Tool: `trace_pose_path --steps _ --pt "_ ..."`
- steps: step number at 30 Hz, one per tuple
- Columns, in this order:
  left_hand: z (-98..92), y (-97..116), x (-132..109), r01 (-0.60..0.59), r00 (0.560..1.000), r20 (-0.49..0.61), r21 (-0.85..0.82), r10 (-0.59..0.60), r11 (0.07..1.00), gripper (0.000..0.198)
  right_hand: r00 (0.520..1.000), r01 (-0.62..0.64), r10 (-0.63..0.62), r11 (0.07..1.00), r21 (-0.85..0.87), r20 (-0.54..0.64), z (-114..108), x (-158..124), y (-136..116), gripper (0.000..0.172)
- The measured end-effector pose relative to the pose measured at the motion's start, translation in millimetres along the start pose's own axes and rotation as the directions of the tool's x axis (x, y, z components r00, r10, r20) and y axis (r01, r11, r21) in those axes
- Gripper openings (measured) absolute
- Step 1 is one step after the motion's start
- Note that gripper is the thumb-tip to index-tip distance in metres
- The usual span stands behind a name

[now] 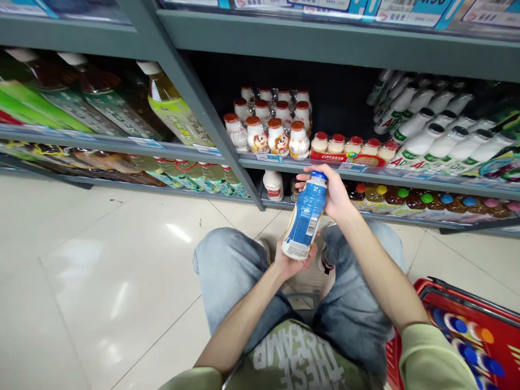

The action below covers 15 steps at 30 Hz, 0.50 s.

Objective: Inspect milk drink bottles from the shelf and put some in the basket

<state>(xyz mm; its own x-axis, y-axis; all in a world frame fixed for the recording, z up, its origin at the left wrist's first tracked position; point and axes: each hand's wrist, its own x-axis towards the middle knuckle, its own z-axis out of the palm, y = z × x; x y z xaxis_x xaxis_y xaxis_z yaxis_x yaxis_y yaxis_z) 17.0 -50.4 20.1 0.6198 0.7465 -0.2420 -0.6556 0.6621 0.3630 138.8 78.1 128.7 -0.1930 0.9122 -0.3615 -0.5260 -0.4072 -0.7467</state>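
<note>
Left hand (287, 263) and right hand (336, 190) clasp a bottle (305, 219) between them; a slack hold could drop it onto the floor (122, 244) below.

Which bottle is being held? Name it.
The blue-capped blue bottle, left hand at its base, right hand at its cap; others sit on shelves or in the basket.

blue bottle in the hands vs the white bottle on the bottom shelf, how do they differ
The blue bottle is mostly blue; the white bottle is mostly white with a red patch low down.
The blue bottle is tilted, between the left hand at its base and the right hand near its top; the white bottle stands upright, untouched.
Both carry printing.
</note>
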Motion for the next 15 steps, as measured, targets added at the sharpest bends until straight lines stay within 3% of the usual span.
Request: trace_pose_path --steps 4,10,12,15 --pt "4.5 0.3 0.7 -0.047 0.998 -0.029 0.048 0.049 0.998 0.064 1.000 -0.001 0.001 1.000 0.000 -0.013 0.6 1.8 0.7 0.026" --pt "7.5 -0.1 1.2 -0.231 0.951 -0.133 0.303 0.281 0.925 0.076 0.996 0.036 -0.040 0.998 -0.053 -0.078 2.7 3.4 3.1 0.030" --pt "6.4 -0.3 0.3 -0.279 0.906 -0.167 0.454 0.388 0.846 0.073 0.992 0.076 -0.086 0.991 -0.112 -0.093 3.5 3.0 5.1 0.031" --pt "5.3 1.3 -2.7 -0.312 0.797 -0.131 0.747 0.590 0.587 0.056 0.981 0.135 -0.161 0.966 -0.219 -0.105 3.0 3.1 9.1 0.034"
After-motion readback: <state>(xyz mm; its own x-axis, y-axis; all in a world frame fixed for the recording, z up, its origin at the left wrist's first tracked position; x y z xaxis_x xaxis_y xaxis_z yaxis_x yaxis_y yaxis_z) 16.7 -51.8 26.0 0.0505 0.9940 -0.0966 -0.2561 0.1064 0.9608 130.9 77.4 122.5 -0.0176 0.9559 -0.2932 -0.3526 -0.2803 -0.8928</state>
